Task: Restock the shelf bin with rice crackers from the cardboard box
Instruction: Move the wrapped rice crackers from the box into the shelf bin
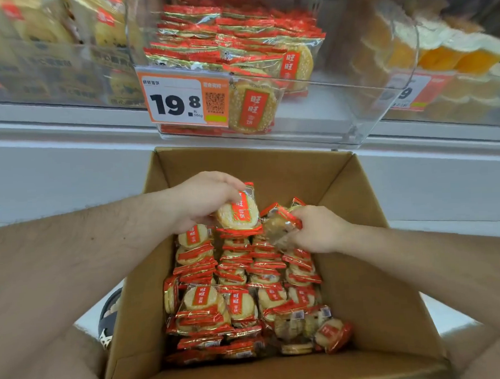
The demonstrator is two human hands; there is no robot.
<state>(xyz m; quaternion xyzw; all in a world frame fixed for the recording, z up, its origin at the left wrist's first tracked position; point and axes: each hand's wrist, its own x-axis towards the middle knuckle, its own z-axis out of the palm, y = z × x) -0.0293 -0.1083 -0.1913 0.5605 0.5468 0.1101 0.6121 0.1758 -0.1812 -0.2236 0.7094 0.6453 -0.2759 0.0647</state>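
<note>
A shop aisle: above the person's fingers (237,190), a clear shelf bin (354,102) of packaged rice crackers (234,30) carries a price tag (174,102) reading 19.8, neighbouring bins likewise tagged.

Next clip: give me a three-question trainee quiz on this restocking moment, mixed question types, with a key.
1. True or false: both hands are inside the cardboard box.
2. The left hand holds: A) the price tag, B) a rice cracker packet, C) nothing.
3. Fill in: the clear shelf bin sits ___ the box.

Key
1. True; the right hand also grips a packet.
2. B, the face-up packet.
3. Above.
</note>
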